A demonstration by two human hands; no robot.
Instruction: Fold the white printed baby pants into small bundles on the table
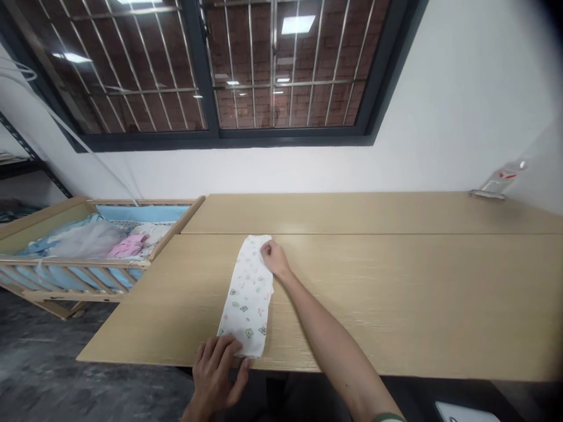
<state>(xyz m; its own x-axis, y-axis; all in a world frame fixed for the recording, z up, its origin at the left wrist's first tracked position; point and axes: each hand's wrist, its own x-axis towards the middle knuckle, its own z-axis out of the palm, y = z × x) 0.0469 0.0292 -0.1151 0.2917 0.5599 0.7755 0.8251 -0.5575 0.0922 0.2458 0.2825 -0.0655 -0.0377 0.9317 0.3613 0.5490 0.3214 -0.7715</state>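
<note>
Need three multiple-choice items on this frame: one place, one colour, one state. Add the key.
1. Where is the wooden crib relative to the table?
A) Left of it
B) On top of it
C) Right of it

2. What colour is the cloth lying in the crib beside the pale bedding?
A) Green
B) Pink
C) Black

3. What state is the white printed cloth in?
A) Bunched into a ball
B) Hanging from the window
C) Lying flat in a long strip

A: the crib stands beyond the table's left end.
B: the pink cloth shows plainly.
C: it lies along the table, the right hand on its far end, the left hand at its near end.
</note>
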